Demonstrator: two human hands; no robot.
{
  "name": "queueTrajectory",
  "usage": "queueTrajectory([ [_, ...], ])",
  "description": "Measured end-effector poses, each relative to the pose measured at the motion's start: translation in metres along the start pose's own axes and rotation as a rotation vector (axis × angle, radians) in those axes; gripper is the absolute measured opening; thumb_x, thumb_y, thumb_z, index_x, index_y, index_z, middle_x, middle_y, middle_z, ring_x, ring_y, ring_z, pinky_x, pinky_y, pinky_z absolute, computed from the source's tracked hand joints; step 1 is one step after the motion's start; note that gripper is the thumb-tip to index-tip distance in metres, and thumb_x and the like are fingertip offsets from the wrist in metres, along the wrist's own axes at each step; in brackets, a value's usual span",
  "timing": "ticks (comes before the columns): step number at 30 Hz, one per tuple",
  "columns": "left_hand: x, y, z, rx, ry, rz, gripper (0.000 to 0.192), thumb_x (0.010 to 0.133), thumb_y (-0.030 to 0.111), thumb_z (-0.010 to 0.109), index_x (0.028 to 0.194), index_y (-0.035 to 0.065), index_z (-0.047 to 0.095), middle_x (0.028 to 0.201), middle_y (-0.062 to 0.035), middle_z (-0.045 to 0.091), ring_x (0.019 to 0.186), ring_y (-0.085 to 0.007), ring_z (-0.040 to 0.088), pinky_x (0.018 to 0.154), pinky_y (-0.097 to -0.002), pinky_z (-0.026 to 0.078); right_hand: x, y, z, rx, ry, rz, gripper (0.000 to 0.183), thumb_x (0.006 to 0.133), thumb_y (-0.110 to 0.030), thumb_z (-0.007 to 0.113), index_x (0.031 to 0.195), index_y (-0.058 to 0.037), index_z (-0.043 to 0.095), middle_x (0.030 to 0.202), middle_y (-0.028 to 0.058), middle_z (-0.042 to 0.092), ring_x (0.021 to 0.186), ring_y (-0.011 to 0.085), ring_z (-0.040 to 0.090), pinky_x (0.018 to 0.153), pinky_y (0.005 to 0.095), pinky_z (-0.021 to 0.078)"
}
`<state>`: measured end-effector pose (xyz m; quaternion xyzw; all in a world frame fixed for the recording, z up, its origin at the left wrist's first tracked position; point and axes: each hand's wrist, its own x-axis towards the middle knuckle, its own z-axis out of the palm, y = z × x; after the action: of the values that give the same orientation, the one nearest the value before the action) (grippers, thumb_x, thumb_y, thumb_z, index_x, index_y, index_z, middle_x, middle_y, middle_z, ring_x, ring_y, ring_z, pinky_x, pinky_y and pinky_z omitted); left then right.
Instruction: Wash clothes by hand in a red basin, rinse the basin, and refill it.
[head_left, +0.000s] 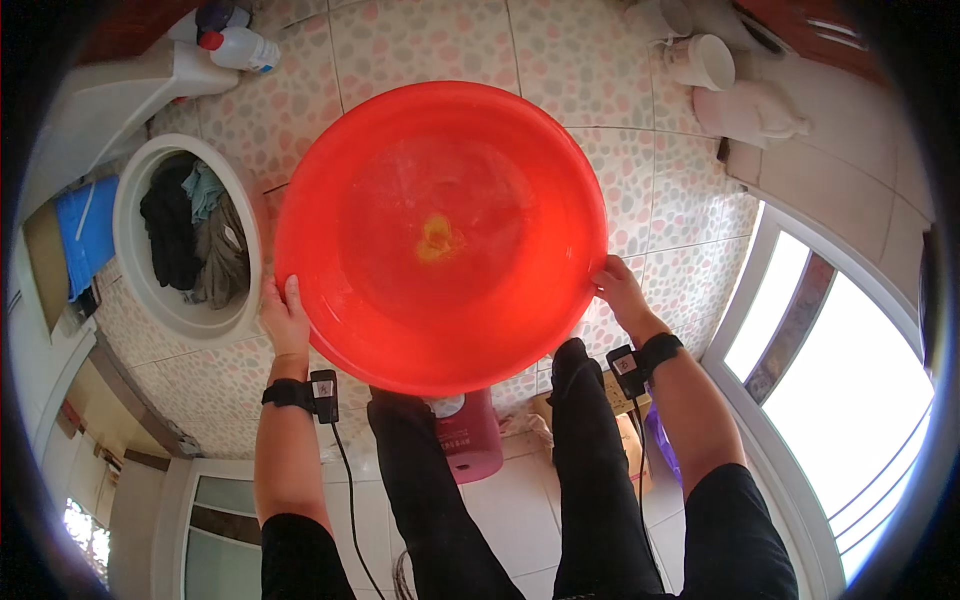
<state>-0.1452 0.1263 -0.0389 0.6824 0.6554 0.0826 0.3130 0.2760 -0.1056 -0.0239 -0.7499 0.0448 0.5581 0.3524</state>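
Observation:
A large red plastic basin (442, 322) is in front of me, with a yellow mark on the middle of its bottom. My left hand (286, 319) grips its lower left rim, thumb on top and the other fingers partly hidden. On the basin's right side, my right hand (621, 294) holds the rim; some of its fingertips are out of sight. Left of the basin stands a white plastic tub (124, 232) with dark, brown and blue-green clothes (171, 232) in it.
A bottle with a red cap (244, 51) stands at the upper left. White buckets (712, 63) and a pale pink container (739, 112) are at the upper right. A pink plastic stool or container (472, 442) lies between my legs. A glazed door or window (840, 360) is at the right.

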Motion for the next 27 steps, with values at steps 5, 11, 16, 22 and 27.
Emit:
queueTrajectory([
  [5,0.009,-0.011,-0.007,-0.028,0.051,0.004,0.034,0.093,0.026,0.043,0.114,-0.0003,0.048,0.099,-0.0217,0.059,0.091,-0.036,0.057,0.082,-0.039,0.043,-0.009,-0.008,0.01,-0.037,-0.101,-0.042,0.033,0.079,-0.007,0.057,0.11,0.0006,0.05,0.096,0.0054,0.059,0.086,0.015,0.056,0.077,0.0293,0.0461],
  [11,-0.024,0.045,-0.051,0.088,-0.215,0.307,0.032,0.081,0.014,0.057,0.111,0.0055,0.053,0.103,-0.0168,0.057,0.099,-0.0348,0.052,0.085,-0.0425,0.041,-0.098,-0.029,-0.034,-1.111,-0.48,-0.348,0.022,0.069,-0.012,0.067,0.09,-0.0072,0.06,0.089,0.009,0.06,0.083,0.0249,0.058,0.074,0.0336,0.0461],
  [16,-0.143,0.089,-0.165,-0.033,-1.114,0.368,0.026,0.063,0.036,0.075,0.064,0.0126,0.062,0.068,-0.0041,0.055,0.073,-0.0255,0.054,0.069,-0.0403,0.04,-0.275,-0.062,-0.033,-1.416,-1.075,0.083,0.029,0.067,-0.04,0.068,0.075,-0.013,0.062,0.076,0.0078,0.06,0.081,0.0278,0.06,0.068,0.0407,0.0464],
  [22,-0.274,0.112,-0.262,-0.075,-1.411,0.278,0.028,0.07,0.041,0.068,0.073,0.0132,0.066,0.079,-0.005,0.056,0.078,-0.0242,0.055,0.069,-0.0375,0.042,-0.402,-0.047,-0.058,-1.461,-0.917,-0.007,0.02,0.074,-0.032,0.058,0.074,-0.0125,0.063,0.077,0.0083,0.061,0.082,0.0286,0.06,0.07,0.0432,0.0458],
  [27,-0.27,0.119,-0.298,-0.223,-1.436,0.135,0.019,0.074,0.03,0.065,0.076,0.0104,0.065,0.083,-0.006,0.058,0.08,-0.025,0.057,0.069,-0.0362,0.045,-0.43,-0.065,-0.055,-1.319,-1.142,0.097,0.017,0.078,-0.025,0.055,0.082,-0.0102,0.063,0.08,0.0108,0.063,0.079,0.0307,0.059,0.067,0.0418,0.0466],
])
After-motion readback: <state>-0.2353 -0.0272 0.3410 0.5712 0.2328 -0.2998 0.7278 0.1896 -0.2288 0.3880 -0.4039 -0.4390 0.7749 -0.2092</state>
